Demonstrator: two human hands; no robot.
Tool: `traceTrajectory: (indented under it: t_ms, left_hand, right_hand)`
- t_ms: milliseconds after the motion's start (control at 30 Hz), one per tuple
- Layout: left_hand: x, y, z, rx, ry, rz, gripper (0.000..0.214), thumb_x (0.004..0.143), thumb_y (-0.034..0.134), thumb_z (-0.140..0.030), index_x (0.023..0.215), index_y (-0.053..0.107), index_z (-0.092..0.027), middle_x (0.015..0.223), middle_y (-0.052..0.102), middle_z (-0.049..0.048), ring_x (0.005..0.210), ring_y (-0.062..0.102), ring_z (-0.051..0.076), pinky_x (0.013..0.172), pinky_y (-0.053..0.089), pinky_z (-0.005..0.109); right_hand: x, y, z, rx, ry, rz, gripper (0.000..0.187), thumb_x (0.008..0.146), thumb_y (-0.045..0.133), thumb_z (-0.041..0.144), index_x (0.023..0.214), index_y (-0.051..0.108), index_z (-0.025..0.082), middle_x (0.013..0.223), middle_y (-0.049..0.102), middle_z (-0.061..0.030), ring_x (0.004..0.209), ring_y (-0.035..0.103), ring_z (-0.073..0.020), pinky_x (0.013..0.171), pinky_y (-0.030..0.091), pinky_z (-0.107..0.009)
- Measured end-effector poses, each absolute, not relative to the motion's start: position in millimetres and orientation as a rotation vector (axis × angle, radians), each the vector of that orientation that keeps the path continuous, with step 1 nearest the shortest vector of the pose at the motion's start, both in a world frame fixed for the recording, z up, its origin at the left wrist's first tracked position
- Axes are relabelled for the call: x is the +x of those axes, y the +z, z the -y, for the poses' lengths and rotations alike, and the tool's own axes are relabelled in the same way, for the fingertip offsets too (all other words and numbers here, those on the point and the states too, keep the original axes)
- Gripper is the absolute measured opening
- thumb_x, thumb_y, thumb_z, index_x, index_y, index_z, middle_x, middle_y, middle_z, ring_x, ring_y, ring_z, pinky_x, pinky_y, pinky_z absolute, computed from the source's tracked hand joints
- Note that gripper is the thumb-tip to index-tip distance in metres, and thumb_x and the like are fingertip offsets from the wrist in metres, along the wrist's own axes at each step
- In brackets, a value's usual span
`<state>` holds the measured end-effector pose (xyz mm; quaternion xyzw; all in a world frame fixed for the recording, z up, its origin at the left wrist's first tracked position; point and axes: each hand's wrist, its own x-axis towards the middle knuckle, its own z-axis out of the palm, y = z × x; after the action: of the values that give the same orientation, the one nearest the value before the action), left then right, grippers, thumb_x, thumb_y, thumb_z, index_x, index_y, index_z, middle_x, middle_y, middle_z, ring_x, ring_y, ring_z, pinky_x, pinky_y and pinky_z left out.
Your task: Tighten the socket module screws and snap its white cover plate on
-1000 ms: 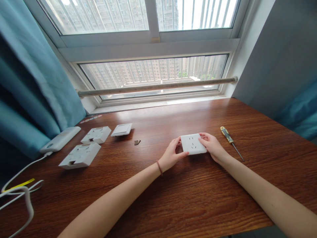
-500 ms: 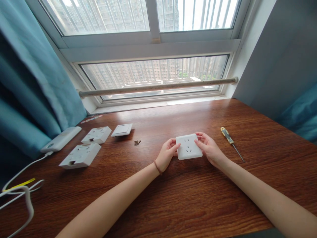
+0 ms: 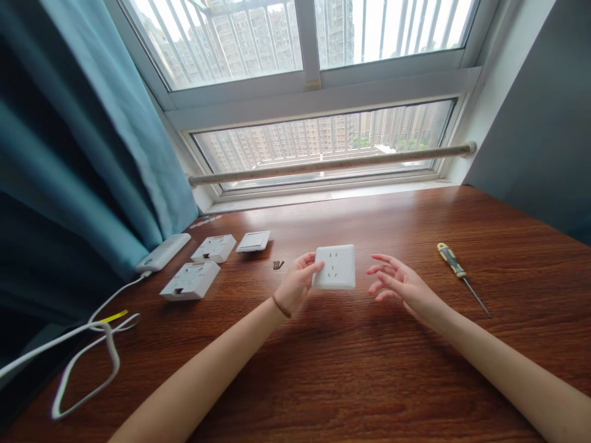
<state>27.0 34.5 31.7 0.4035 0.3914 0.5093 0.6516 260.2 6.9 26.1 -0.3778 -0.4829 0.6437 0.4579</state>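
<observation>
A white wall socket panel [image 3: 341, 271] with slotted holes is held above the table by my left hand [image 3: 298, 286], which pinches its left edge, thumb on the front. My right hand [image 3: 399, 286] is apart from the panel, to its right, with fingers spread and nothing in them. Left of my left hand lie several small dark screws [image 3: 277, 265]. A screwdriver [image 3: 452, 261] with a yellow and grey handle rests on the table to the right of my right hand.
A white switch panel [image 3: 253, 241] and two white mounting boxes, one behind [image 3: 213, 248] and one nearer [image 3: 190, 281], sit on the wooden table [image 3: 295, 375] at left. Beyond them is a white power bank [image 3: 164, 253] with a white cable [image 3: 115, 295]. A blue curtain [image 3: 152, 154] hangs at left.
My right hand has let go of the socket panel and moved away to its right, fingers opening. My left hand still holds the panel. The view has turned somewhat left.
</observation>
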Motion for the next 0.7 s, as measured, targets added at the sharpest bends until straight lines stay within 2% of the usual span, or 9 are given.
traceTrajectory:
  t_ms: [333,700]
  left_hand:
    - [-159,36,-29,1.041,1.286,-1.513,0.043,0.07,0.07,-0.011,0.108,0.048,-0.013,0.078,0.069,0.0035,0.068,0.067,0.014,0.06,0.053,0.021]
    - [-186,20,-40,1.046,1.239,-1.716,0.042,0.077,0.063,-0.005,0.113,0.041,-0.013,0.063,0.064,-0.0002,0.055,0.063,0.013,0.051,0.051,0.021]
  right_hand:
    - [261,18,-10,-1.006,1.613,1.158,0.047,0.074,0.067,0.037,0.112,0.044,0.021,0.091,0.058,-0.003,0.063,0.061,-0.0119,0.052,0.052,-0.024]
    - [268,14,-16,-1.027,1.566,1.147,0.047,0.074,0.067,0.037,0.112,0.045,0.022,0.086,0.06,-0.0019,0.061,0.06,-0.011,0.052,0.051,-0.024]
